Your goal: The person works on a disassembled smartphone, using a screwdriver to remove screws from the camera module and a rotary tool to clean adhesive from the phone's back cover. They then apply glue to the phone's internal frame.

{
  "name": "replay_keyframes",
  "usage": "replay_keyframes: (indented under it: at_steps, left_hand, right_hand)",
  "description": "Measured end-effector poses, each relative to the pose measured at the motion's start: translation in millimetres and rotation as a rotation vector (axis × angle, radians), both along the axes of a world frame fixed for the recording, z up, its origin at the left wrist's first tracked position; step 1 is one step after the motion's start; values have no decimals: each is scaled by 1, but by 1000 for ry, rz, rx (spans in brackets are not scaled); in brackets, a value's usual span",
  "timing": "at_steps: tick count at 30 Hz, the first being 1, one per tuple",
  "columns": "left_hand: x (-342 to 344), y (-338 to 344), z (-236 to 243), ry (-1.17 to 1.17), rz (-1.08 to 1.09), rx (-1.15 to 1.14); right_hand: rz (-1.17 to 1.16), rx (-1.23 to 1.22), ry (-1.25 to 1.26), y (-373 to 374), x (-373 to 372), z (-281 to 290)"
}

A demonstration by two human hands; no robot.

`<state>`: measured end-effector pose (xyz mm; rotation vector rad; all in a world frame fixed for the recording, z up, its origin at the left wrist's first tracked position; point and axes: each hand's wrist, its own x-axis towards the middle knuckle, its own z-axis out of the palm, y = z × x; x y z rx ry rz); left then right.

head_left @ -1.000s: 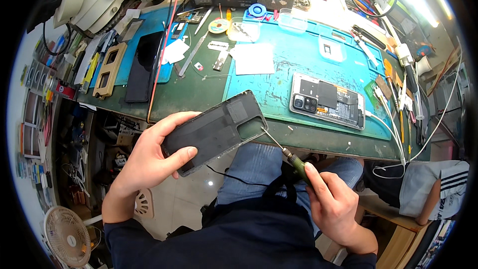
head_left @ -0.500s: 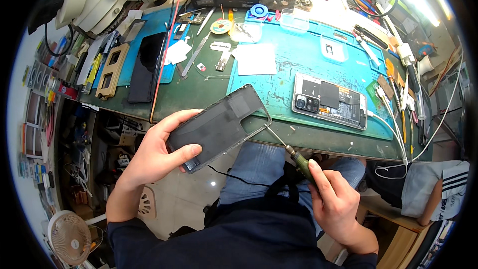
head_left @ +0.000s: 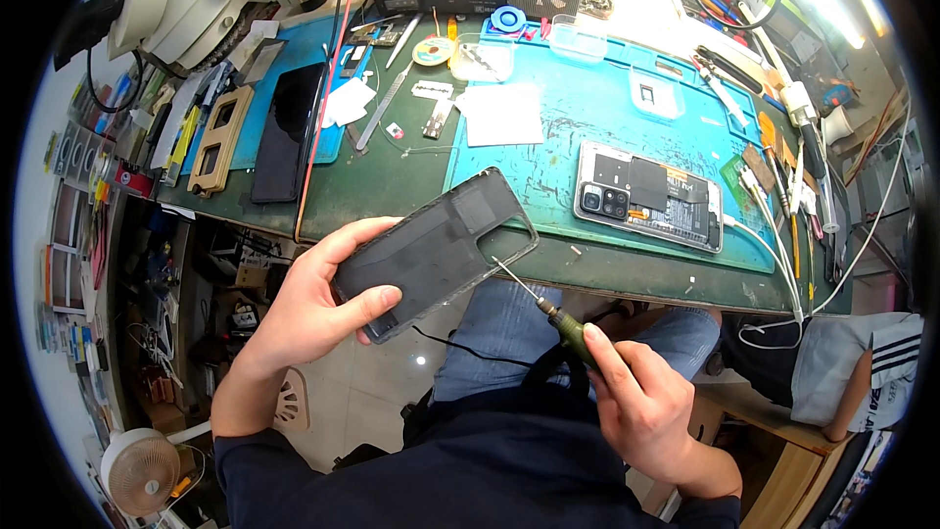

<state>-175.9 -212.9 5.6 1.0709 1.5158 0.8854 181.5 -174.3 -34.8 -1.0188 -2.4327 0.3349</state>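
Observation:
A black phone back cover (head_left: 431, 255) with a cut-out at its upper right corner is gripped by my left hand (head_left: 328, 299), thumb on its inner face. It is tilted, just past the bench's front edge and over my lap. My right hand (head_left: 641, 397) is closed round the green handle of a thin-bladed screwdriver-like tool (head_left: 563, 321). The tool's metal tip lies at the cover's right edge, beside the cut-out; whether it touches cannot be told. Beyond, on the blue mat, lies an opened phone (head_left: 651, 198) with its insides showing and a white cable plugged into its right end.
The blue mat (head_left: 587, 137) covers the bench's middle and right. A black phone (head_left: 289, 132), a tan holder (head_left: 220, 140) and a microscope (head_left: 196, 0) are at the left. White paper (head_left: 501, 116) and clear boxes lie farther back. A person's striped sleeve (head_left: 891, 372) is at the right.
My right hand and the tool have moved left, the tip sliding from the cover's right corner along its edge toward me. The cover has shifted slightly in my left hand.

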Motion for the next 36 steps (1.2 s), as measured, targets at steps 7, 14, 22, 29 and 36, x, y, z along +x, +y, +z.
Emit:
replay_keyframes:
  at_steps: [7, 14, 22, 29, 36]
  left_hand:
    - [2, 0, -1, 1, 13, 12]
    - [6, -1, -1, -23, 57, 12]
    - [5, 0, 0, -14, 1, 12]
    - [6, -1, 0, -5, 5, 16]
    - [8, 0, 0, -21, 6, 25]
  right_hand:
    - [-72, 2, -15, -2, 2, 4]
    - [-41, 18, -20, -5, 3, 1]
    - [-58, 13, -20, -8, 2, 0]
    - [-68, -5, -20, -9, 6, 1]
    - [-61, 24, -25, -10, 6, -2]
